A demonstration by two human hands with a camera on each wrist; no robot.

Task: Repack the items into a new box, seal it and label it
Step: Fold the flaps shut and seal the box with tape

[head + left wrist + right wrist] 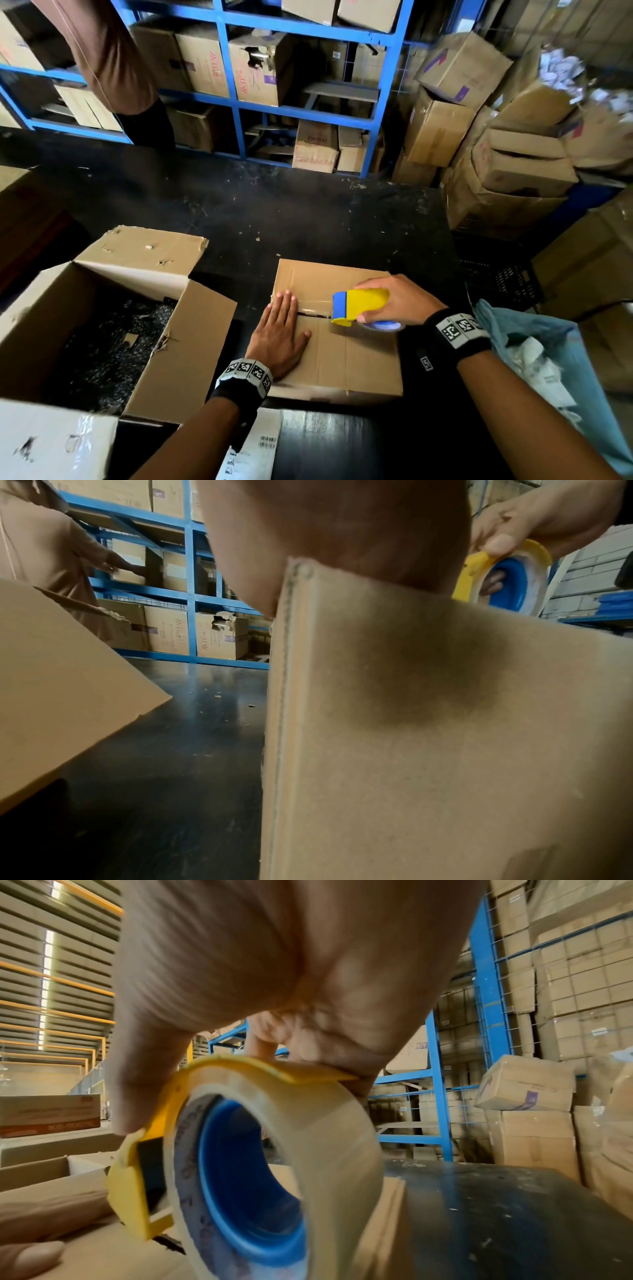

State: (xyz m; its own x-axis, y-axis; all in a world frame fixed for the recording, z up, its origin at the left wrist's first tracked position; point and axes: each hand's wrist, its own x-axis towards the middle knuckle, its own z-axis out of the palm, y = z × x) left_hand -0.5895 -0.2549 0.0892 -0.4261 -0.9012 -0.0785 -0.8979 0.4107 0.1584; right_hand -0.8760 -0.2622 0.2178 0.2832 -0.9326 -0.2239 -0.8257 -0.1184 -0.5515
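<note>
On the small box, the left hand lies flat to keep flaps down, while the right hand grips the tape roller.

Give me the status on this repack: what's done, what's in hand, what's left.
Done: the new box has its flaps folded shut, so packing looks finished.
In hand: sealing. The left hand lies flat across the centre seam while the right hand grips the tape dispenser on it.
Left: finish taping; no label shows on the box top.
</note>
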